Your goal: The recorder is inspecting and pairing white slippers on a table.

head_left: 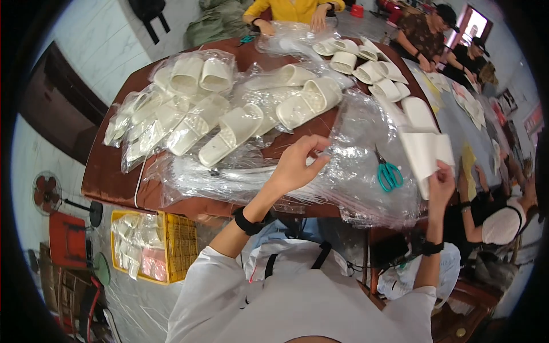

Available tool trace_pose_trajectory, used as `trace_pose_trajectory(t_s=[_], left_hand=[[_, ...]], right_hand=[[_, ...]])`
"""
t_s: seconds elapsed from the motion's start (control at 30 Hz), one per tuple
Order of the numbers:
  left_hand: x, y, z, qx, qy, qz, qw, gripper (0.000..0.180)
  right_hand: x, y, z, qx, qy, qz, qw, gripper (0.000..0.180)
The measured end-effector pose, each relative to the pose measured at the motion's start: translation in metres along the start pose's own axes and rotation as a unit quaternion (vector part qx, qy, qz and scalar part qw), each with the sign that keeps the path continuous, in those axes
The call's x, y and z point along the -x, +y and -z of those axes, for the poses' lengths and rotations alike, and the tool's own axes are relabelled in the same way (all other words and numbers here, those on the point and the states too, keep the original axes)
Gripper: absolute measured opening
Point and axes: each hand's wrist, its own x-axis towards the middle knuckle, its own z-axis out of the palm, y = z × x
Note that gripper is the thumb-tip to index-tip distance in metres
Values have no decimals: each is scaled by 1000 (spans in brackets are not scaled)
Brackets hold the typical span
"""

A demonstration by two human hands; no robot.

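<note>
A cream, wide-strapped slipper (416, 150) is held in the right hand (441, 184).

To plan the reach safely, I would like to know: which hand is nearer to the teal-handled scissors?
Right. The right hand is just right of the scissors, holding a white slipper. The left hand is farther off, to their left.

The head view was taken from above the wearer's white shirt (303, 297), angled downward and forward across the worktop (106, 174). The left hand (298, 166) and right hand (441, 184) stood near the lens (a wide fisheye, its corners dark and rounded); a person in yellow (293, 10) appeared farther off, at the upper edge.
</note>
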Motion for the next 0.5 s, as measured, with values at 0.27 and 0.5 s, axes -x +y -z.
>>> trace_pose_trajectory(t_s=[0.27, 0.5], left_hand=[[24, -47, 61, -178, -92, 43, 979, 36], [31, -39, 129, -268, -13, 225, 936, 44]], right_hand=[[-84, 171, 47, 101, 51, -13, 994, 28], [-75, 198, 14, 157, -65, -89, 981, 39]])
